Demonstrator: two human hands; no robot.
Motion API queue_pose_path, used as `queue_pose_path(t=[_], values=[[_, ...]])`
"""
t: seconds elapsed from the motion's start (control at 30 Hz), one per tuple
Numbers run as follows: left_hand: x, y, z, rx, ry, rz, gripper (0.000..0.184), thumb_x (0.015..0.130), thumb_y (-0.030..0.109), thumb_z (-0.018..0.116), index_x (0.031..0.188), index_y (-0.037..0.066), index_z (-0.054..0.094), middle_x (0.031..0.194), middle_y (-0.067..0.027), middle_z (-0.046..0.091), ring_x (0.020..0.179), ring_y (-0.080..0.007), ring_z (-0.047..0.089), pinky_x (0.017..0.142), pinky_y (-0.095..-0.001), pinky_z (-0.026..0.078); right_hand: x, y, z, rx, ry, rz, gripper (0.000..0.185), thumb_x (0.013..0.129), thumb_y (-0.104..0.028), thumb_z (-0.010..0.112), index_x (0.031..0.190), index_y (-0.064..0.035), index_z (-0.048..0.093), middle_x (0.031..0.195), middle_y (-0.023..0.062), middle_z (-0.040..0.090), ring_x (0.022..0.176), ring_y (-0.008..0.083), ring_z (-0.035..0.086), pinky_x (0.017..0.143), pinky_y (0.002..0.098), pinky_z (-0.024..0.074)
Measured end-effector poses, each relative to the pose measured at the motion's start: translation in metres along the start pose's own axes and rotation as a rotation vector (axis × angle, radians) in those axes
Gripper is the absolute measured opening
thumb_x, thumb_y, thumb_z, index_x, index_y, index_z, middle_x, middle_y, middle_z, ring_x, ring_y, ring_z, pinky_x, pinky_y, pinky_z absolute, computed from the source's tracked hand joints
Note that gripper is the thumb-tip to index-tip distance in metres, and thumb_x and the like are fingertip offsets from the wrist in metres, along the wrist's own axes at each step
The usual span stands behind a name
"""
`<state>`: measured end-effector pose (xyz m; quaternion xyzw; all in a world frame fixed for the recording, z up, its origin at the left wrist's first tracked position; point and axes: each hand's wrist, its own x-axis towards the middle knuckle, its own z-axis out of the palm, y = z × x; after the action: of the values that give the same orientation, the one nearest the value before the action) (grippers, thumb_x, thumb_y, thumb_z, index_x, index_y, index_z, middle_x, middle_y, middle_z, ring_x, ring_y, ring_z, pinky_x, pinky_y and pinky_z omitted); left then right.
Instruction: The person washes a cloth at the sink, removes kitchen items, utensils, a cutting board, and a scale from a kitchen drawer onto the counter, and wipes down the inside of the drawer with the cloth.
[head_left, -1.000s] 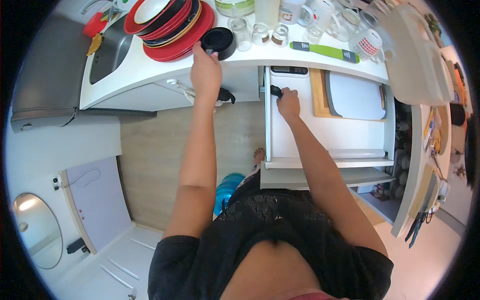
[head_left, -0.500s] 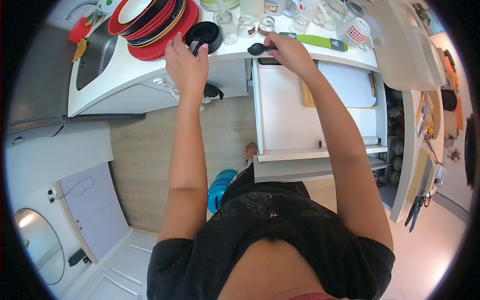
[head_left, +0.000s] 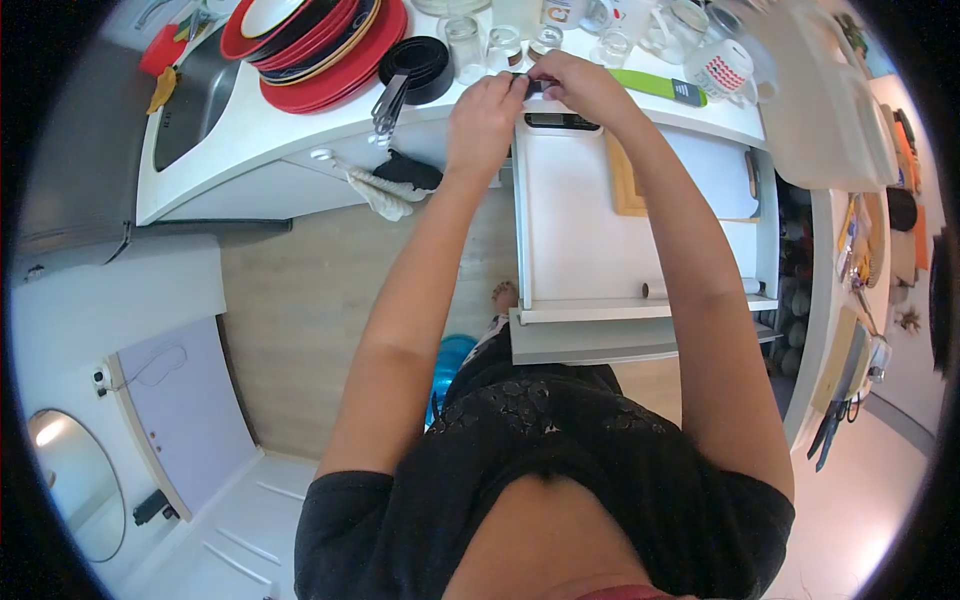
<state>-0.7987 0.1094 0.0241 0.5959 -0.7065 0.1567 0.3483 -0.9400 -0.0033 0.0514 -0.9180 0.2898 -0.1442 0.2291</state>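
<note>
My left hand (head_left: pixel 487 122) and my right hand (head_left: pixel 580 85) meet above the counter's front edge. Between their fingertips is a black measuring spoon (head_left: pixel 533 86), mostly hidden by the fingers; both hands are closed on it. Left of them, a nested set of black measuring cups (head_left: pixel 415 68) rests on the counter, its metal handles sticking out over the edge. Small glasses (head_left: pixel 504 46) and a green-and-grey strip-like tool (head_left: pixel 655 86) lie close to my hands. Below is an open white drawer (head_left: pixel 575 240) holding a digital scale (head_left: pixel 562 122) and cutting boards (head_left: pixel 627 180).
Stacked red and dark plates (head_left: pixel 330 85) stand left on the counter (head_left: pixel 215 165), beside the sink (head_left: pixel 190 115). Mugs (head_left: pixel 722 70) and jars stand at the right, near a large translucent container (head_left: pixel 830 110). Cloths (head_left: pixel 385 190) hang from the cabinet front.
My right hand has lifted the black spoon from the drawer to the counter's edge. My left hand has left the measuring cups, moved right and closed on the spoon.
</note>
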Motion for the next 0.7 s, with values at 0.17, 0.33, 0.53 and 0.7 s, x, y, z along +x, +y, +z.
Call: queue_pose_path(t=[0.17,0.33,0.53,0.7], values=[[0.005,-0.010,0.004,0.074,-0.139,-0.019,0.028,0.077,0.012,0.056,0.105,0.005,0.058,0.096,-0.0095,0.057,0.089,-0.0257,0.056,0.075,-0.0374,0.046,-0.002,0.018,0.021,-0.220,0.249,-0.220,0.038,0.066,-0.001,0.065,0.103,-0.0062,0.060,0.106,0.0098,0.057,0.098,0.0306,0.053,0.085,0.0377,0.0448],[0.012,-0.004,0.011,0.200,-0.113,-0.042,0.031,0.078,0.016,0.061,0.108,0.007,0.059,0.100,-0.0121,0.059,0.085,-0.0302,0.057,0.073,-0.0387,0.047,-0.048,-0.008,0.025,-0.140,0.549,-0.067,0.024,0.069,-0.009,0.066,0.093,-0.0088,0.063,0.097,0.0079,0.058,0.092,0.0268,0.055,0.079,0.0375,0.0444],[0.012,0.003,0.019,0.162,-0.049,-0.043,0.033,0.079,0.016,0.061,0.112,0.012,0.057,0.102,-0.0130,0.058,0.087,-0.0307,0.057,0.073,-0.0396,0.047,-0.159,0.010,0.062,0.092,0.744,0.379,0.022,0.077,-0.013,0.065,0.098,-0.0093,0.062,0.099,0.0080,0.057,0.093,0.0226,0.055,0.081,0.0337,0.0439],[0.012,0.004,0.018,0.230,-0.067,-0.013,0.035,0.078,0.020,0.063,0.113,0.020,0.058,0.107,-0.0095,0.056,0.088,-0.0288,0.057,0.073,-0.0391,0.046,-0.258,0.122,0.060,0.918,1.339,1.241,0.039,0.072,-0.013,0.069,0.106,0.0006,0.053,0.098,0.0093,0.051,0.086,0.0193,0.051,0.081,0.0295,0.0438]])
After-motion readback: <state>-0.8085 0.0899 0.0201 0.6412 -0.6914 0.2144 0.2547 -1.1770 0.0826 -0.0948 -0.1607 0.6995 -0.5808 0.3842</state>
